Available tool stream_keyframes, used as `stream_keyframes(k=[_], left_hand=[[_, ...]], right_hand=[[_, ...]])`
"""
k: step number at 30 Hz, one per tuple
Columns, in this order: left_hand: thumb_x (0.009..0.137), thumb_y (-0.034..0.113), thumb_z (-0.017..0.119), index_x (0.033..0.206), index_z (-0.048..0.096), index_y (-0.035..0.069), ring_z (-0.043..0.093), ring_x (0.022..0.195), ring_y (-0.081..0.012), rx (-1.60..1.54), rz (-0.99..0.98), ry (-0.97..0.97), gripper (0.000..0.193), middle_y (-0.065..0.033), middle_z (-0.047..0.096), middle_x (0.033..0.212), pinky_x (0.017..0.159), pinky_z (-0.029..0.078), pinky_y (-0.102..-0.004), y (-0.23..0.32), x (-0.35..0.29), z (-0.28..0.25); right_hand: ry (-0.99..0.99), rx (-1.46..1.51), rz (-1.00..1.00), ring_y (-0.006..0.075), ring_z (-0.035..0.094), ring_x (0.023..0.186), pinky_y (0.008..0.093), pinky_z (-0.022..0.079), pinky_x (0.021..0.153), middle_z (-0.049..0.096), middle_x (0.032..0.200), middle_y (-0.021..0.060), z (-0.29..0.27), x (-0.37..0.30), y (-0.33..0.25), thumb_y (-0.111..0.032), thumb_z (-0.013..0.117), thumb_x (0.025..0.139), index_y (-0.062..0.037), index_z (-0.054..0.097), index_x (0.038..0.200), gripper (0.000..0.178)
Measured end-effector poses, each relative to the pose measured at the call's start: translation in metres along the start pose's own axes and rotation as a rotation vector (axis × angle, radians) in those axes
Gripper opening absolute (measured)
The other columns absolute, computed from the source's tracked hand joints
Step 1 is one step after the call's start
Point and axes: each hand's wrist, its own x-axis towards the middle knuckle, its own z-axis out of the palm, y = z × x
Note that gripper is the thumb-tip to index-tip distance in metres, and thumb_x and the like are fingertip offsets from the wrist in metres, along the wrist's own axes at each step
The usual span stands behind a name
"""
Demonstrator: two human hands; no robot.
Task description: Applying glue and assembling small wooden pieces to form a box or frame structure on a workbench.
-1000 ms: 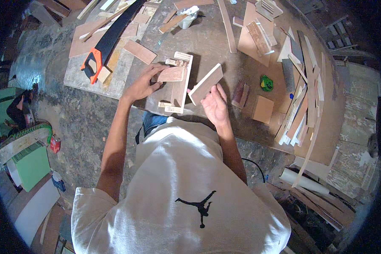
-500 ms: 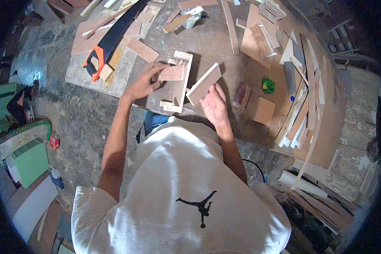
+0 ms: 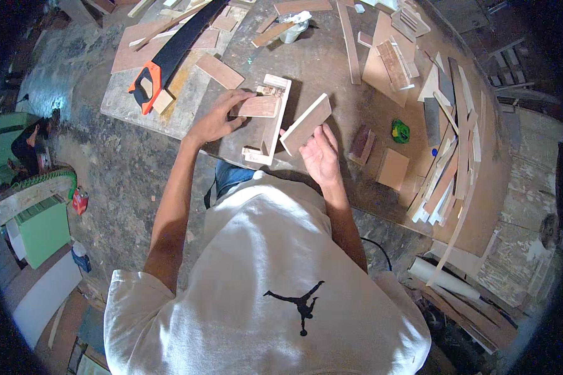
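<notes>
A small reddish-brown wooden board is pinched between the fingers and thumb of my left hand. It reaches over a pale wooden frame with a long side and short end pieces, which stands at the table's near edge. I cannot tell whether the board touches the frame. Just to the right, my right hand grips a second wooden board, tilted, its pale edge facing up. The fingers behind that board are partly hidden.
A handsaw with an orange and black handle lies at the left on the table. A white cup with a stick across it stands at the back. Right are a green tape measure, wood blocks and piled strips.
The whole view has shifted slightly. Both hands keep their boards, with little visible change in their place relative to the frame.
</notes>
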Motion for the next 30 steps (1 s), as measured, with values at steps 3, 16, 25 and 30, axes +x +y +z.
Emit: stream_keyframes(k=[3,16,25,30], left_hand=[[0.082,0.004,0.071,0.141,0.052,0.014,0.048,0.127,-0.0311,0.021,0.022,0.020,0.062,-0.0119,0.048,0.142,0.100,0.046,-0.0382,0.001,-0.001,0.000],[0.082,0.005,0.070,0.142,0.051,0.015,0.046,0.130,-0.0303,0.010,0.001,0.019,0.063,-0.0115,0.048,0.142,0.103,0.043,-0.0379,-0.002,-0.003,0.000],[0.083,0.007,0.069,0.142,0.051,0.015,0.042,0.135,-0.0326,0.065,0.028,0.039,0.062,-0.0124,0.047,0.144,0.112,0.038,-0.0420,-0.006,-0.002,0.000],[0.083,0.008,0.069,0.142,0.051,0.015,0.040,0.138,-0.0333,0.044,0.012,0.023,0.063,-0.0135,0.047,0.145,0.116,0.034,-0.0436,-0.004,-0.001,0.000]], right_hand=[[-0.039,0.000,0.003,0.0233,0.054,0.125,0.0554,0.038,0.110,0.058,0.133,0.0064,-0.005,0.003,0.003,-0.020,0.049,0.105,-0.0085,0.050,0.134,0.031],[-0.021,0.024,0.007,0.0228,0.055,0.123,0.0481,0.042,0.106,0.059,0.131,0.0067,0.005,0.004,0.001,-0.019,0.053,0.104,-0.0089,0.054,0.131,0.029],[-0.001,0.012,0.013,0.0221,0.054,0.125,0.0471,0.040,0.107,0.060,0.131,0.0063,0.007,0.004,0.002,-0.019,0.053,0.104,-0.0093,0.055,0.129,0.027],[-0.013,0.029,0.013,0.0217,0.054,0.124,0.0461,0.041,0.106,0.060,0.130,0.0061,-0.001,0.003,0.004,-0.019,0.053,0.104,-0.0097,0.056,0.127,0.025]])
